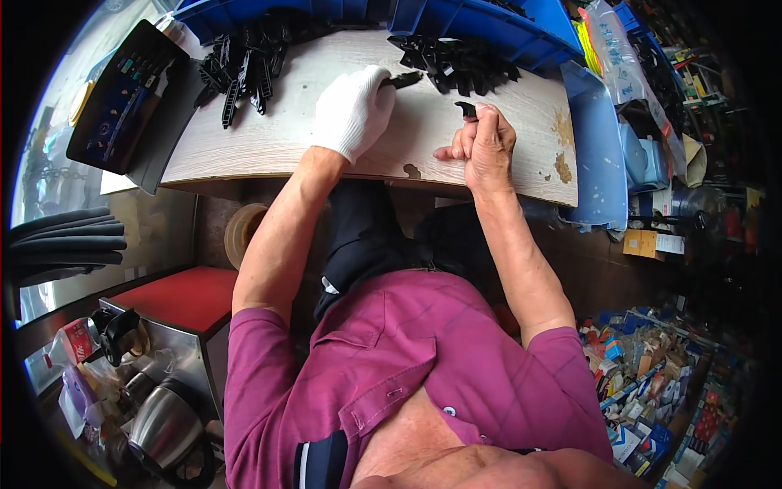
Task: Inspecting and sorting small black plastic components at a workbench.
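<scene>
My left hand point(352, 112), in a white knitted glove, is closed round a black plastic part point(403, 80) that sticks out to the right past the thumb side. Bare, my right hand point(489, 143) pinches a small dark curved piece point(466, 109) between thumb and forefinger; its exact kind I cannot make out. Both hands are above the pale wood-grain table point(285, 147), a short way apart. Beyond them lies a heap of black plastic pieces point(456, 65) on the right. To the left is another pile of long, ribbed black strips point(244, 73).
Blue bins point(505, 28) line the table's far side. A laptop-like dark case point(126, 98) stands at the left end, and a light blue plastic bin point(595, 147) at the right. Lower left are a red-topped cabinet point(183, 297) and a steel kettle point(167, 424). Packaged goods point(643, 391) crowd the lower right.
</scene>
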{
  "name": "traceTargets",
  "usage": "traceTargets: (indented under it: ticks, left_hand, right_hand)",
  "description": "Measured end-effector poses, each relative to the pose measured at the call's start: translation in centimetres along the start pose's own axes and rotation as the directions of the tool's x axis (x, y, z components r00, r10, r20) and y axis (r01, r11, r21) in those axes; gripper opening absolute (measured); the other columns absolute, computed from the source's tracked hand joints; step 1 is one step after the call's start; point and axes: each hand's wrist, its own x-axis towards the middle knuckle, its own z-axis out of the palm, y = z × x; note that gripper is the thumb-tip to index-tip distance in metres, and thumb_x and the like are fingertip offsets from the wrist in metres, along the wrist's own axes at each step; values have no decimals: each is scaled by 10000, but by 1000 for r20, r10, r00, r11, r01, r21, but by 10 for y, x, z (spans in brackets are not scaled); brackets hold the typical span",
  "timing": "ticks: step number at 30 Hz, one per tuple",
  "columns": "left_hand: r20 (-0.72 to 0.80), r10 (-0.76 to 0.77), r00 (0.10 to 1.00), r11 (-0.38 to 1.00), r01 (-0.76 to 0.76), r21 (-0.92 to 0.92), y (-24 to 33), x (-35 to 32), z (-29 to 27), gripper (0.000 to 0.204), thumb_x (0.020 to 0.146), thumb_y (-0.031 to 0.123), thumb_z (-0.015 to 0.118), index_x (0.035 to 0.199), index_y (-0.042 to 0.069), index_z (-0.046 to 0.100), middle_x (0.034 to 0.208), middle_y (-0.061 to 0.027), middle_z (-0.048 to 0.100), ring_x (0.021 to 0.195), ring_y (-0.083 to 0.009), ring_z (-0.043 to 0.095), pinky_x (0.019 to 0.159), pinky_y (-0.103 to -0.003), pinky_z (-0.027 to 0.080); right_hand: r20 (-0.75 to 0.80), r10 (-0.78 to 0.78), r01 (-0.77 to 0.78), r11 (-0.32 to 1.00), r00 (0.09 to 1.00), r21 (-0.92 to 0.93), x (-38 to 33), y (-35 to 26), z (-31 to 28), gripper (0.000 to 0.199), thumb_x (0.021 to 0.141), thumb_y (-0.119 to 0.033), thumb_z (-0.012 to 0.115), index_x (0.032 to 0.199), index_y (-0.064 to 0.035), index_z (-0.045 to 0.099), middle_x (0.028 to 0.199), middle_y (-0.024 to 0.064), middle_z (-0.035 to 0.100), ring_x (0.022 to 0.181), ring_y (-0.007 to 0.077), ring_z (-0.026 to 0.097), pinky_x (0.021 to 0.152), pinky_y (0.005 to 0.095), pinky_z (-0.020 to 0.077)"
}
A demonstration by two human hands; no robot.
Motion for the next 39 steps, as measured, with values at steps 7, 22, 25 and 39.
traceTargets:
  ticks: [7, 22, 25, 39]
  left_hand:
    - [217, 15, 976, 864, 97, -494, 41, -24, 7, 202, 974, 156, 574, 1092, 7, 641, 965, -181, 657, 858, -335, 661, 803, -359, 524]
    - [-31, -273, 961, 796, 208, -568, 86, -31, 47, 288, 1008, 169, 506, 1219, 12, 624, 1076, -183, 690, 969, -334, 679, 881, -370, 517]
    - [-13, -333, 943, 752, 257, -607, 93, -33, 51, 278, 1007, 161, 502, 1211, 18, 625, 1068, -201, 682, 915, -349, 687, 831, -387, 529]
    - [-167, 131, 977, 812, -9, 583, -61, 84, 19, 190, 813, 210, 665, 993, 150, 665, 943, -72, 678, 863, -344, 651, 638, -464, 550]
  right_hand:
    - [-29, -70, 70, 998, 997, -11, -2, 4, 0, 314, 999, -235, 536, 727, -86, 484, 490, -22, 348, 385, 111, 400, 397, 369, 551]
    - [-101, -258, 230, 947, 961, -226, -3, 15, -9, 293, 979, -148, 560, 706, -105, 464, 621, -58, 417, 488, 61, 380, 452, 258, 375]
    - [-63, -210, 193, 960, 976, -201, -5, 10, -8, 281, 958, -114, 569, 694, -80, 479, 606, -53, 437, 518, 59, 443, 505, 247, 409]
    - [-304, 53, -57, 998, 951, -5, 14, -24, -30, 411, 956, -346, 541, 648, -122, 386, 470, 12, 250, 444, 185, 412, 626, 575, 600]
